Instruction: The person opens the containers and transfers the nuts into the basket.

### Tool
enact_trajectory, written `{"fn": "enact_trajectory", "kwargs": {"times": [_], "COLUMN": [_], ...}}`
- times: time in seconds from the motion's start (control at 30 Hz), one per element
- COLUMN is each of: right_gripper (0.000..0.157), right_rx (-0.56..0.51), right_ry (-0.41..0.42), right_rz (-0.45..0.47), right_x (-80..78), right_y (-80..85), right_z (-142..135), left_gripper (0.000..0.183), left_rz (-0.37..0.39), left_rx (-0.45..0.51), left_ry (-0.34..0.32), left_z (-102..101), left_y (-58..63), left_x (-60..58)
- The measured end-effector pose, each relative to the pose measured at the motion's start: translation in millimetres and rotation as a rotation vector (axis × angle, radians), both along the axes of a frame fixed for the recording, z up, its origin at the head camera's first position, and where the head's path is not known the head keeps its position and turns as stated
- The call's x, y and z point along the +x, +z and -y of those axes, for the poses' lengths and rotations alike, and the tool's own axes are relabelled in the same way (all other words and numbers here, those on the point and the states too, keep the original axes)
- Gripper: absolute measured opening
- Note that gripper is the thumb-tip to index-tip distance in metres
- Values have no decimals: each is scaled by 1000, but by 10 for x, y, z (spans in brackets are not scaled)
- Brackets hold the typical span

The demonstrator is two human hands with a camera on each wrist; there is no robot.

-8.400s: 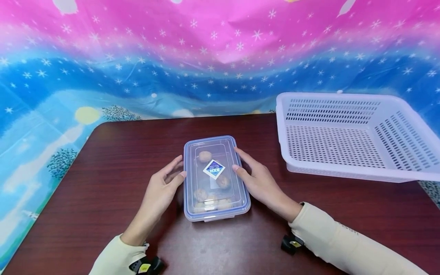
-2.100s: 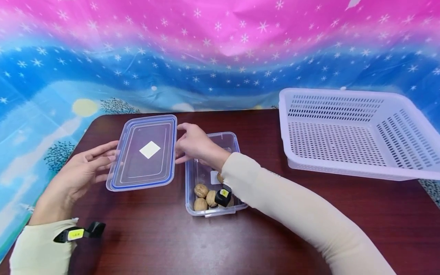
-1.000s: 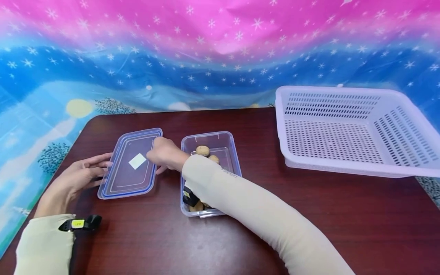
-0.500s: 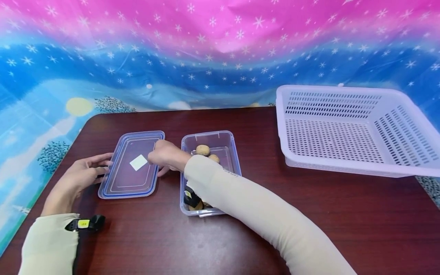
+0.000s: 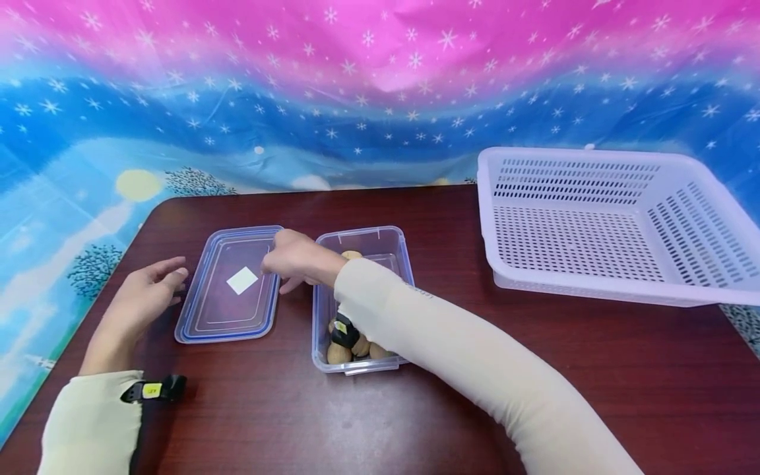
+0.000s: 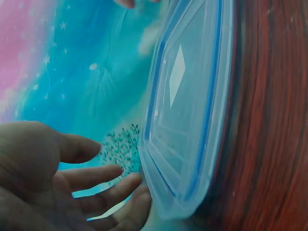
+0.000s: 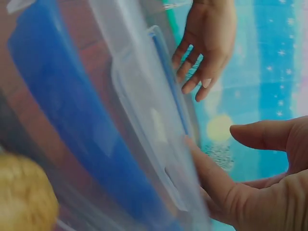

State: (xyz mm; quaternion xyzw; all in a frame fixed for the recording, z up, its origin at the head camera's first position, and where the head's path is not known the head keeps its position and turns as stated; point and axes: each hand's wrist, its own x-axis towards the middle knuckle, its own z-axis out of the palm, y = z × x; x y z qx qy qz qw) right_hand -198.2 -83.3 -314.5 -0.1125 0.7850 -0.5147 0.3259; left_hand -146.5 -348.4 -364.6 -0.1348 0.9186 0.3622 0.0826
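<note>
A clear lid with a blue seal [image 5: 228,313] lies flat on the table, underside up, a white diamond label showing through it. Just off its left edge is my left hand [image 5: 142,293], fingers loosely bent and holding nothing; the left wrist view shows them apart from the lid. My right hand [image 5: 299,257] hovers at the lid's right edge, thumb and fingers spread in the right wrist view. Beneath my right forearm stands the uncovered clear plastic container [image 5: 317,323], with several walnuts [image 5: 339,353] inside. The sleeve hides part of it.
A large white perforated basket [image 5: 582,287] stands at the back right of the dark wooden table [image 5: 267,409]. Behind the table hangs a pink and blue snowflake cloth [image 5: 356,99].
Earlier the container was covered; then both hands carried the lid left and laid it on the table. In the last half second both hands have let go and drawn slightly away from it.
</note>
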Motion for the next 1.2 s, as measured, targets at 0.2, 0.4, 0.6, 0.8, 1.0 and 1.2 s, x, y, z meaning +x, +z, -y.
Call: {"fn": "enact_trajectory", "kwargs": {"times": [0.2, 0.4, 0.6, 0.8, 1.0, 1.2], "right_gripper": [56, 50, 48, 47, 43, 44], "right_rx": [-60, -67, -34, -22, -62, -80], "right_ry": [83, 139, 172, 169, 169, 184], "right_rz": [17, -19, -79, -127, -137, -181], "right_x": [-30, -15, 56, 148, 256, 347], "right_y": [161, 322, 394, 347, 199, 52], "right_z": [-228, -553, -880, -1178, -1384, -1470], "left_gripper": [76, 82, 88, 88, 87, 98], "left_rz": [-161, -275, -265, -249, -256, -229], "left_rx": [-33, 106, 249, 343, 379, 400], "left_ry": [41, 24, -38, -88, -164, -204], "left_z": [-274, -747, -1131, -1405, -1708, -1930], "left_y": [110, 144, 134, 95, 35, -78], "left_x": [80, 256, 437, 599, 737, 836]}}
